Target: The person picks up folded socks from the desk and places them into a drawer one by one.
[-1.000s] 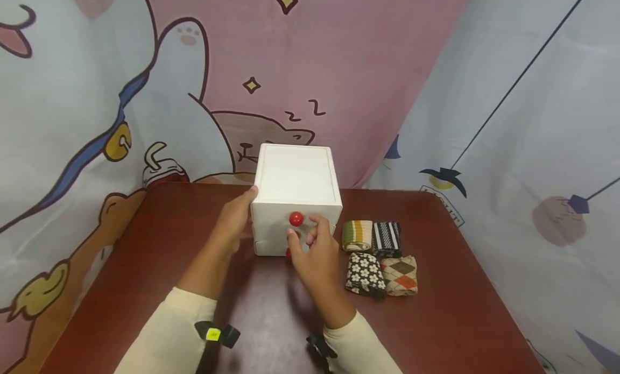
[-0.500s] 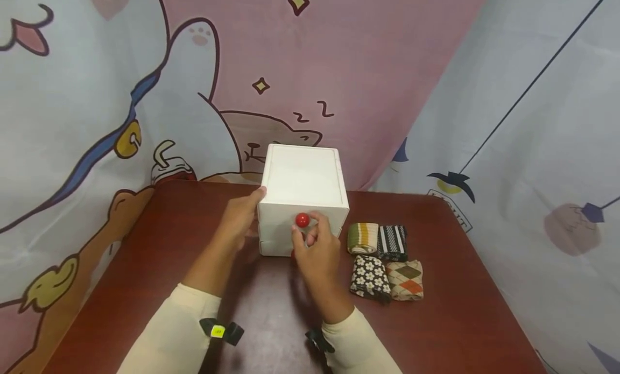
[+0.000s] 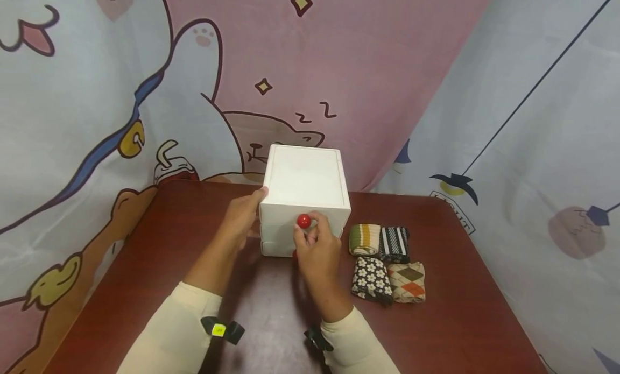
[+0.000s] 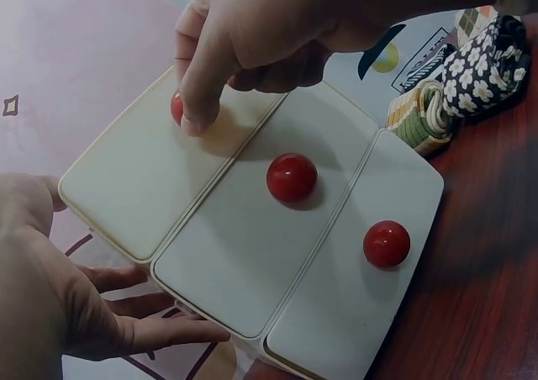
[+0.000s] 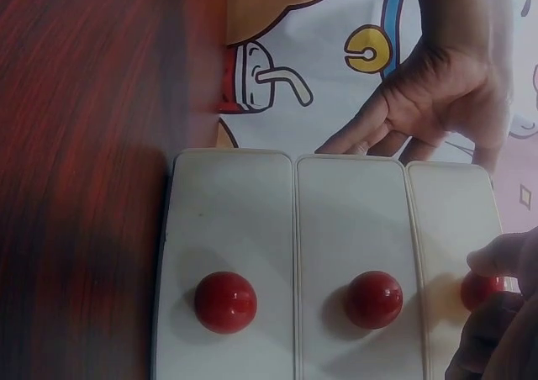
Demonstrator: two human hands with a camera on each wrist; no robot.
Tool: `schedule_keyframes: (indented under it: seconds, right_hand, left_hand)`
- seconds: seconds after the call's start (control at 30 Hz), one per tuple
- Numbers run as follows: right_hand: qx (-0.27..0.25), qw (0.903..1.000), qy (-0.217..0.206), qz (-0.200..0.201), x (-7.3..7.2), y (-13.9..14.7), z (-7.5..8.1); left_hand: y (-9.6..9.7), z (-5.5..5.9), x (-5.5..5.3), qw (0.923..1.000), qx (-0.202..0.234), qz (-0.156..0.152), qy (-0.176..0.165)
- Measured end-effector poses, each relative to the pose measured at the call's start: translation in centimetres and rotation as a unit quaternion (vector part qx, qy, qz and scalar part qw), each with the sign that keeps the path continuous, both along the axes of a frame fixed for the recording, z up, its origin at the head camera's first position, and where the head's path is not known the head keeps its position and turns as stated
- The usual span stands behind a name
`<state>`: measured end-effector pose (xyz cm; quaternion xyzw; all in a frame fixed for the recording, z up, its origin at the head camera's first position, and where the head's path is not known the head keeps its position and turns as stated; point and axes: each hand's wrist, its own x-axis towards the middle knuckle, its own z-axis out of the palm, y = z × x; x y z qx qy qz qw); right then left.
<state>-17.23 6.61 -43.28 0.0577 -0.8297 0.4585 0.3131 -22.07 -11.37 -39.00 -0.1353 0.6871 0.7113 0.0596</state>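
A white drawer box (image 3: 306, 175) with three stacked drawers stands on the table. Its front bears red round knobs: the top knob (image 3: 304, 220), the middle knob (image 4: 292, 178) and the bottom knob (image 4: 387, 244). My right hand (image 3: 319, 250) pinches the top knob between thumb and fingers. Against the box's left side rests my left hand (image 3: 242, 215), fingers fairly straight and thumb at the top edge. All the drawers look closed in both wrist views.
Right of the box lie folded socks: a striped green-yellow one (image 3: 364, 239), a black-and-white one (image 3: 394, 244), a flowered one (image 3: 371, 279) and an argyle one (image 3: 408, 282). A printed cloth (image 3: 378, 67) hangs behind the dark red table (image 3: 465, 309).
My right hand has closed its thumb and fingers in on the top knob. The left hand stays at the box's side. The head view has shifted slightly.
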Motion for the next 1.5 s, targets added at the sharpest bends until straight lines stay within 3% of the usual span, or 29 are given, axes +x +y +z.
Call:
schedule_keyframes:
  seconds: [0.3, 0.87, 1.23, 1.5]
  right_hand:
    - [0.009, 0.9998, 0.014, -0.007, 0.4, 0.1, 0.1]
    - [0.045, 0.9989, 0.017, 0.003, 2.5, 0.6, 0.4]
    - [0.054, 0.9972, 0.05, 0.012, 4.2, 0.9, 0.1]
    - [0.055, 0.9951, 0.078, 0.025, 5.4, 1.3, -0.1]
  left_hand:
    - [0.2, 0.2, 0.0, 1.0, -0.006, 0.005, 0.005]
    - [-0.2, 0.2, 0.2, 0.9998, -0.014, 0.011, -0.003]
    - [-0.1, 0.0, 0.1, 0.9996, -0.022, 0.018, -0.002]
    - [0.1, -0.2, -0.1, 0.9991, -0.029, 0.025, 0.019]
